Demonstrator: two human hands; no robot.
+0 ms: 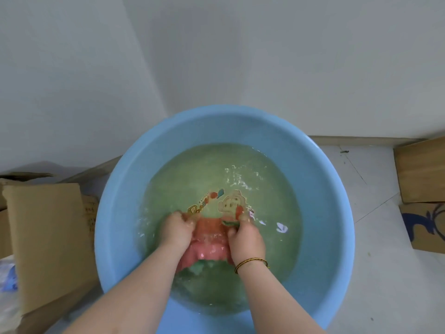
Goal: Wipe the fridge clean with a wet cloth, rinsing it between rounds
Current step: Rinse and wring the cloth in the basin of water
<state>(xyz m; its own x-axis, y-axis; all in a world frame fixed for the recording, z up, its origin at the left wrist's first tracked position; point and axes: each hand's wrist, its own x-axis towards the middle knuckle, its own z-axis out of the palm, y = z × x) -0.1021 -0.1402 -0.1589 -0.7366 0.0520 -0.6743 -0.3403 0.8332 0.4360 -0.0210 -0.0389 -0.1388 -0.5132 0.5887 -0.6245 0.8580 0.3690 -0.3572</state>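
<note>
Pale tiled floor (pixel 375 273), thin grout lines running across it, and a small dark speck up near the skirting. Big blue basin (pixel 337 213) sits on it, right in the middle, tucked close to the wall corner. On the left a brown cardboard box (pixel 48 237) stands just beside the basin, with crumpled clear plastic (pixel 8 276) at its outer side. Over on the right, well apart from the basin, are two more boxes: a plain one (pixel 421 172) by the wall and a blue-printed one (pixel 423 227) just in front of it.
</note>
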